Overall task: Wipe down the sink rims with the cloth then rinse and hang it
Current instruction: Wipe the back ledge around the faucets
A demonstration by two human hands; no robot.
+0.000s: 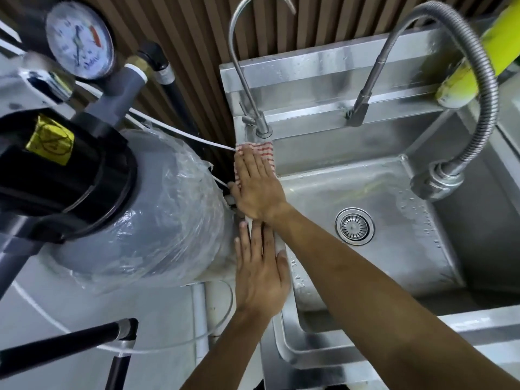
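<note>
A white cloth with red stripes point(266, 153) lies on the left rim of the steel sink point(282, 250), just below the base of the thin gooseneck tap point(257, 125). My right hand point(256, 190) is pressed flat on the cloth, fingers pointing toward the wall and covering most of it. My left hand point(260, 273) rests flat on the same rim, closer to me, with its fingers spread and nothing in it; its fingertips almost touch the right wrist. The basin point(399, 249) is wet, with a round drain strainer point(354, 226).
A grey tank wrapped in plastic point(146, 220) crowds the sink's left side, with a black valve head point(64, 164), pipes and a pressure gauge point(80, 38). A flexible metal hose faucet point(478, 94) arches over the basin's right. A yellow object point(464, 80) sits at the back right.
</note>
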